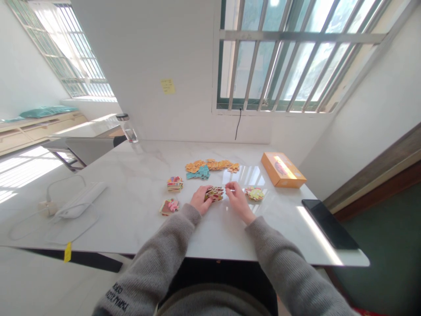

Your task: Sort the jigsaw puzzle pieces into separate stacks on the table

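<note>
My left hand (pixel 201 200) is wrapped around the left side of a stack of brown and cream jigsaw puzzle pieces (pixel 214 193), its thumb along the near edge. Just right of that stack, my right hand (pixel 237 198) has its fingers curled together in a pinch. Whatever is between those fingertips, if anything, is too small to make out. Beside the right hand lies a pile of green and pink puzzle pieces (pixel 254 193). Left of my left hand are a stack of multicoloured pieces (pixel 175 184) and a stack with pink and brown pieces (pixel 169 206).
Orange puzzle pieces (pixel 219 165) and teal pieces (pixel 198 172) lie spread behind my hands. An orange box (pixel 283 170) and a black tablet (pixel 330 224) are at the right. A power strip (pixel 80 201) with cables and a clear bottle (pixel 128 128) stand left on the white table (pixel 131 197).
</note>
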{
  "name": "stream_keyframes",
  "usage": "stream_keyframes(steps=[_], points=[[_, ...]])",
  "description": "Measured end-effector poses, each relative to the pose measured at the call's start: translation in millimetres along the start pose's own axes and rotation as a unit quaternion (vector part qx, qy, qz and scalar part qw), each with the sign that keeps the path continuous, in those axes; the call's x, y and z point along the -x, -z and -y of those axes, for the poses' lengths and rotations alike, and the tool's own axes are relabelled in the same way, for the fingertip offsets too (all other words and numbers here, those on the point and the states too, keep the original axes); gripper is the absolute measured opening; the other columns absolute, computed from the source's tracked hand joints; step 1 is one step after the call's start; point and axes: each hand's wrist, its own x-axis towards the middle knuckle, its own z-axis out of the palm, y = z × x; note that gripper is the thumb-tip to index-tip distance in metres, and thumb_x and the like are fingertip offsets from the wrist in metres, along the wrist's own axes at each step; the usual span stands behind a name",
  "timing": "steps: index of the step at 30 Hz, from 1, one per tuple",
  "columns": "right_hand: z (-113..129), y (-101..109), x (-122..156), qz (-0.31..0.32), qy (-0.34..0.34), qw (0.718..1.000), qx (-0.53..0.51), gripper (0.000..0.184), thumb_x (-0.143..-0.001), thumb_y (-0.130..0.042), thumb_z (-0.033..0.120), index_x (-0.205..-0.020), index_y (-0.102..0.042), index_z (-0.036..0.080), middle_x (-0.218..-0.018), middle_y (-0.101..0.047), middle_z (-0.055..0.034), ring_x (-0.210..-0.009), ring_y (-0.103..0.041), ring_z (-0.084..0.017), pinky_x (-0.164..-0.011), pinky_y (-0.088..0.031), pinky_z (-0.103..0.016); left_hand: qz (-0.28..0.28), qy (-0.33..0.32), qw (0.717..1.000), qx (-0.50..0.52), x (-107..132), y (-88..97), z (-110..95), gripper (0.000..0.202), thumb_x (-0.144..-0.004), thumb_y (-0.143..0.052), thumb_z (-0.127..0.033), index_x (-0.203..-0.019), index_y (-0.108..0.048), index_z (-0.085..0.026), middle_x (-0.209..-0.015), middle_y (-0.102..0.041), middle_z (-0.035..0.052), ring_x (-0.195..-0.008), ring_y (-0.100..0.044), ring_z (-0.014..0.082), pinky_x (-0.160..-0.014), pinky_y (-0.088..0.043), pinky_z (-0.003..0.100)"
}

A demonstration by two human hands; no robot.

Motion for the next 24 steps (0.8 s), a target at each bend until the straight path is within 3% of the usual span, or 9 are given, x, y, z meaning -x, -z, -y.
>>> stream_keyframes(steps=[3,7,10,12,15,19,24], points=[[4,-5,4,0.055,-0.023,0.997,-0.048,0.042,-0.094,-0.043,0.047,-0.129,-0.049,0.025,-0.141,-0.051,-0.0093,-0.135,-0.044,-0.022,-0.114,-0.034,-0.043,0.007,-0.021,1.0,-0.009,1,-2.4,0,0.048,-0.082,-0.054,-0.019,-0.13,-0.05,-0.017,-0.119,-0.059,0.0114,-0.112,-0.056,0.0271,-0.103,-0.045,0.046],[10,-21,11,0.154,-0.044,0.985,-0.07,0.059,-0.096,-0.04,0.059,-0.146,-0.04,0.028,-0.157,-0.037,-0.0075,-0.147,-0.03,-0.022,-0.124,-0.019,-0.043,0.011,-0.015,0.998,-0.058,1,-3.3,-6,0.056,-0.076,-0.054,-0.016,-0.132,-0.049,-0.016,-0.119,-0.057,0.0124,-0.112,-0.055,0.0292,-0.1,-0.044,0.048],[7,-28,6,0.16,-0.062,0.983,-0.064,0.055,-0.099,-0.034,0.058,-0.145,-0.042,0.029,-0.15,-0.046,-0.0075,-0.141,-0.041,-0.021,-0.118,-0.033,-0.043,0.012,0.022,0.997,-0.072,3,2.1,-14,0.054,-0.076,-0.054,-0.016,-0.13,-0.049,-0.018,-0.12,-0.057,0.0122,-0.115,-0.055,0.0302,-0.1,-0.043,0.048],[1,-27,-3,0.136,-0.077,0.987,-0.046,0.049,-0.102,-0.027,0.049,-0.144,-0.042,0.028,-0.141,-0.054,-0.009,-0.131,-0.052,-0.02,-0.108,-0.045,-0.04,0.012,0.047,0.996,-0.079,5,7.7,-18,0.05,-0.076,-0.055,-0.017,-0.126,-0.051,-0.019,-0.121,-0.059,0.011,-0.117,-0.056,0.0298,-0.101,-0.042,0.048],[-8,-23,-23,0.091,-0.071,0.993,0.0,0.043,-0.099,-0.03,0.031,-0.137,-0.05,0.025,-0.129,-0.062,-0.0109,-0.117,-0.061,-0.019,-0.093,-0.054,-0.036,-0.003,0.075,0.993,-0.088,8,15.9,-20,0.046,-0.074,-0.059,-0.017,-0.119,-0.052,-0.02,-0.117,-0.061,0.0094,-0.113,-0.059,0.0283,-0.099,-0.044,0.045],[-9,-26,-55,0.1,-0.03,0.984,0.142,0.042,-0.093,-0.034,0.022,-0.128,-0.057,0.02,-0.117,-0.066,-0.0101,-0.097,-0.064,-0.018,-0.077,-0.055,-0.032,-0.046,0.102,0.99,-0.09,10,21.8,-14,0.04,-0.073,-0.062,-0.019,-0.112,-0.053,-0.018,-0.11,-0.06,0.0097,-0.105,-0.061,0.0269,-0.095,-0.048,0.042],[0,-50,-98,0.141,0.007,0.957,0.254,0.039,-0.094,-0.047,0.022,-0.131,-0.057,0.018,-0.113,-0.067,-0.0109,-0.102,-0.061,-0.02,-0.093,-0.047,-0.035,-0.073,0.097,0.988,-0.098,9,21.0,-4,0.039,-0.074,-0.061,-0.02,-0.112,-0.052,-0.018,-0.109,-0.057,0.01,-0.102,-0.061,0.026,-0.095,-0.049,0.042]])
